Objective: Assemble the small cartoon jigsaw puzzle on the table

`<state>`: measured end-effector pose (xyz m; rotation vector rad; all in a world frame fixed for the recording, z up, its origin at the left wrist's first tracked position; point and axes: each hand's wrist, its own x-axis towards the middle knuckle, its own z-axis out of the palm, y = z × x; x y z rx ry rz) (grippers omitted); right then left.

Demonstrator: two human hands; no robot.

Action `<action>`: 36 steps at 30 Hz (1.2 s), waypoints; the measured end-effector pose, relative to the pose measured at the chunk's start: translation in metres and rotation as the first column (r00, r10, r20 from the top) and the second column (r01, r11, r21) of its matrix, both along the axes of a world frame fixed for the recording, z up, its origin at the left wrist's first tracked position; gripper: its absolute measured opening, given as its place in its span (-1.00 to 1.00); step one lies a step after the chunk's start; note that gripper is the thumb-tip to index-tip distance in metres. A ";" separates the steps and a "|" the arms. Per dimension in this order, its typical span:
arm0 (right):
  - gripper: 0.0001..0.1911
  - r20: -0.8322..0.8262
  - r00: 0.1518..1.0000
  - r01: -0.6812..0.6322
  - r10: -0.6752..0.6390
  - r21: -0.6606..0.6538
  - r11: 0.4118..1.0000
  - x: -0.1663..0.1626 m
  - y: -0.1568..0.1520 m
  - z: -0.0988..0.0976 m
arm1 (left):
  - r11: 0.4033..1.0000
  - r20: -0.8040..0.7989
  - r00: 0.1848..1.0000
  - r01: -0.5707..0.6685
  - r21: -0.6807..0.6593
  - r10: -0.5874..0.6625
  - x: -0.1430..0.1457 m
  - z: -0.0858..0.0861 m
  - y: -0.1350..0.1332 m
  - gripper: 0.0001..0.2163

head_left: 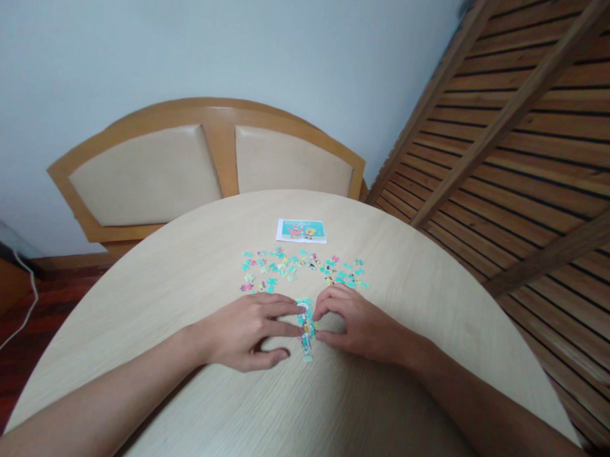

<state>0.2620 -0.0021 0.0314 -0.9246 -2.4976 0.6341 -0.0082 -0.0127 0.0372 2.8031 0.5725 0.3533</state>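
Observation:
A narrow joined strip of jigsaw puzzle (307, 340), teal with white shapes, lies on the table between my hands. My left hand (254, 330) rests flat from the left, fingers stretched out, with fingertips touching the strip's left edge. From the right, my right hand (349, 323) curves its fingers and thumb toward the strip's right edge, around a small yellowish puzzle piece (316, 327). Whether the fingers grip that piece is hard to make out. Beyond the hands are several loose puzzle pieces (284, 264) in teal, pink, yellow and white.
A reference picture card (302, 231) with cartoon figures lies past the loose pieces. The round wooden table (183, 264) has a padded bench back (147, 176) at its far side. A slatted wooden screen (528, 143) stands to the right; a white cable (34, 292) hangs at left.

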 end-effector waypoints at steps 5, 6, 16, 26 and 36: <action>-0.83 -0.006 1.000 0.018 -0.018 -0.019 1.000 0.001 0.000 0.001 | 1.000 -0.006 1.000 0.004 0.001 -0.004 0.001 0.001 0.000 -0.61; -0.85 -0.016 1.000 0.012 -0.013 -0.025 1.000 0.001 0.000 0.001 | 1.000 0.003 1.000 0.006 0.000 -0.006 0.001 0.000 0.000 -0.61; -0.85 -0.086 0.996 -0.040 0.035 -0.047 0.998 0.000 0.001 0.001 | 1.000 0.023 1.000 0.016 -0.001 -0.016 0.000 -0.001 0.000 -0.62; -0.82 -0.090 0.993 -0.079 0.076 -0.032 0.996 0.001 0.001 -0.001 | 1.000 0.016 1.000 0.003 0.026 -0.003 -0.004 -0.003 0.002 -0.61; -0.83 -0.071 0.995 -0.069 0.069 -0.008 0.998 -0.001 0.000 -0.003 | 1.000 0.006 1.000 -0.002 0.018 0.001 -0.002 -0.002 0.001 -0.60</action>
